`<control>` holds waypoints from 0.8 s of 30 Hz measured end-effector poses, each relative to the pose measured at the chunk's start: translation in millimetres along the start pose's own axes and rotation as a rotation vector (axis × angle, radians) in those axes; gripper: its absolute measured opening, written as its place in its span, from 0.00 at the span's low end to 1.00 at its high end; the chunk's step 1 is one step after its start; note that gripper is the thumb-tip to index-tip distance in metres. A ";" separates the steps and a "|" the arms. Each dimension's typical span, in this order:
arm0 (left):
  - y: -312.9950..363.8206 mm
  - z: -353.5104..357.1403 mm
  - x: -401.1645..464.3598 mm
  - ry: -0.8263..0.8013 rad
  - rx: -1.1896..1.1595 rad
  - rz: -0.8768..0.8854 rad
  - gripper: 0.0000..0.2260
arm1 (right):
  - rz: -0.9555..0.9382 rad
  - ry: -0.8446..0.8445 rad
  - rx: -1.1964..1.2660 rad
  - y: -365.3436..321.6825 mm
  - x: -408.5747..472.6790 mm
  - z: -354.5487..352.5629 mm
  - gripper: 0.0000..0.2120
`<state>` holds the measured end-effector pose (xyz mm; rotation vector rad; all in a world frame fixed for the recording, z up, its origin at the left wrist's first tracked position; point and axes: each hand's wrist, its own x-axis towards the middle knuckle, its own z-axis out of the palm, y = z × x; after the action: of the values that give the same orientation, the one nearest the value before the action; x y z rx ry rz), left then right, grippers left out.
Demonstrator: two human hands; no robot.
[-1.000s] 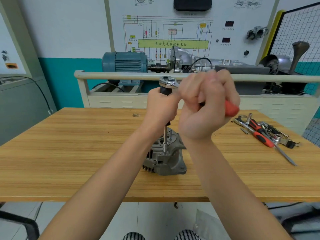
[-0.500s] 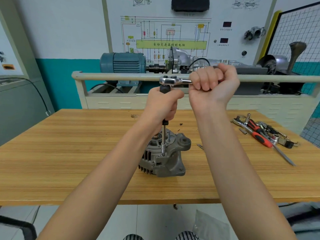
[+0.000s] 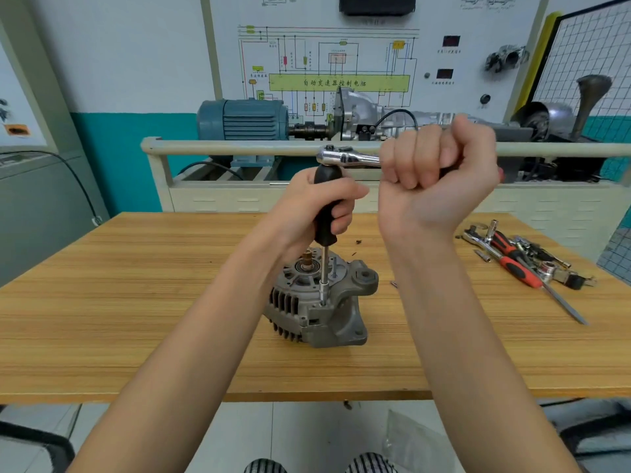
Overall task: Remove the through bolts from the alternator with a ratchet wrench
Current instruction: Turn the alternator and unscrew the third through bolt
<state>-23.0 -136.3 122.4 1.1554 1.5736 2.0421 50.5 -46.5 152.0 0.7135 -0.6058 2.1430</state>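
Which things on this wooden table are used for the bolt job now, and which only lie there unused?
In use:
- grey metal alternator
- chrome ratchet wrench, gripped by the right hand
- black-handled extension driver, held upright by the left hand, its socket on a bolt

Lying about:
- red-and-black-handled tools and loose sockets at the table's right
- small dark bit beside the alternator

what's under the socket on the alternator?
The socket sits on a lug of the alternator housing. The bolt head beneath it is covered and cannot be seen. Nearby, another bolt stands raised.
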 end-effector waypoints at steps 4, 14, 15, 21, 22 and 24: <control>-1.3 0.5 -0.4 -0.096 0.040 -0.053 0.17 | 0.347 0.218 0.313 -1.2 26.8 -16.3 0.23; -9.6 28.3 7.2 0.501 0.168 0.007 0.17 | 0.018 0.004 0.031 -0.7 -3.3 -4.4 0.24; -10.1 30.4 8.1 0.541 0.177 0.022 0.17 | -0.074 -0.059 -0.034 1.7 -9.7 0.0 0.22; -8.4 26.7 1.3 0.420 0.206 0.014 0.14 | -0.250 -0.163 -0.142 5.7 -16.5 2.8 0.20; -6.0 21.3 -0.6 0.325 0.196 -0.005 0.15 | -0.165 -0.136 -0.105 1.0 -11.0 -0.5 0.22; 0.7 11.2 -3.2 0.135 0.148 -0.024 0.15 | 0.055 -0.025 0.027 -6.7 4.8 -9.1 0.23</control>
<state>-12.4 -131.3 122.5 1.0618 1.8203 2.0557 50.7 -34.4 149.8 0.7478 -0.6172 2.1995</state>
